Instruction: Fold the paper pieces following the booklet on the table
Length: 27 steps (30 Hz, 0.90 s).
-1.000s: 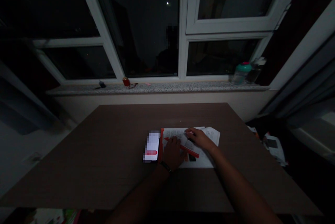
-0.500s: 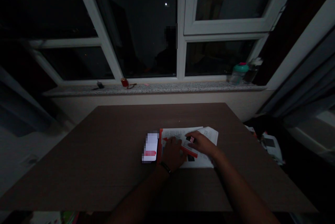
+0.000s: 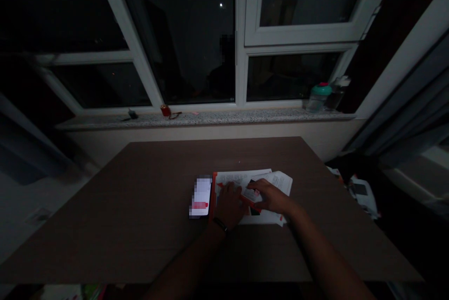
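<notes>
Printed sheets with red edges lie on the brown table. My left hand rests on the left part of the paper, its fingers spread, a dark band at the wrist. To its right, my right hand is over the paper with thumb and fingers bent together around something small that I cannot make out. A red strip runs between the two hands, partly hidden by them. A lit phone lies just left of the paper.
On the stone windowsill are a red object, a small dark item, a bottle with a teal lid and a clear bottle. White items lie beyond the table's right edge.
My right hand has moved slightly down toward my left hand, and its thumb has shifted onto the end of the red strip. The paper's lower right corner has shifted a little.
</notes>
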Motion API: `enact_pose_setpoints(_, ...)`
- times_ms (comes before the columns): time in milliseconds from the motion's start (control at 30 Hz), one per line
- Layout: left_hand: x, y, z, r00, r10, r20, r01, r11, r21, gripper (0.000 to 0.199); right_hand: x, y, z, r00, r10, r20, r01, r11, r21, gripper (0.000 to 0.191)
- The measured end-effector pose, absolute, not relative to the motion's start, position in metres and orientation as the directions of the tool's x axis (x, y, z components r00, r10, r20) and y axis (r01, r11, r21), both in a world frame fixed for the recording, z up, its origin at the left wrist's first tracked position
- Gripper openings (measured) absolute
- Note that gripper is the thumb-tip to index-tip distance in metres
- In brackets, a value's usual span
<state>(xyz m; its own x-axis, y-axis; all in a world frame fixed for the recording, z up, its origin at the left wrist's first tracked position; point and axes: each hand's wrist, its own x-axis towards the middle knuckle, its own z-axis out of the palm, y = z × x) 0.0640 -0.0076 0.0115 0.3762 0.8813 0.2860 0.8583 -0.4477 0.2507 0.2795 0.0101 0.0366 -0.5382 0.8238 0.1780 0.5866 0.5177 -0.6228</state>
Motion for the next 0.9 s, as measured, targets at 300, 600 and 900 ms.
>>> enact_pose_setpoints(300, 0.042, 0.009, 0.014, 0.363, 0.888, 0.281, 0.865, -0.433, 0.253, 0.043, 0.249, 0.001, 0.042, -0.546, 0.813, 0.202, 0.620, 0.555, -0.554, 0.053)
enact_pose_setpoints(600, 0.034, 0.024, 0.015, 0.428, 0.864, 0.266, 0.843, -0.488, 0.228, 0.042, 0.236, 0.002, 0.038, -0.514, 0.836, 0.193, 0.685, 0.536, -0.493, 0.051)
enact_pose_setpoints(900, 0.026, 0.019, 0.017, 0.496, 0.837, 0.232, 0.801, -0.544, 0.249, 0.057, 0.236, 0.004, 0.033, -0.511, 0.838, 0.190, 0.696, 0.533, -0.481, 0.049)
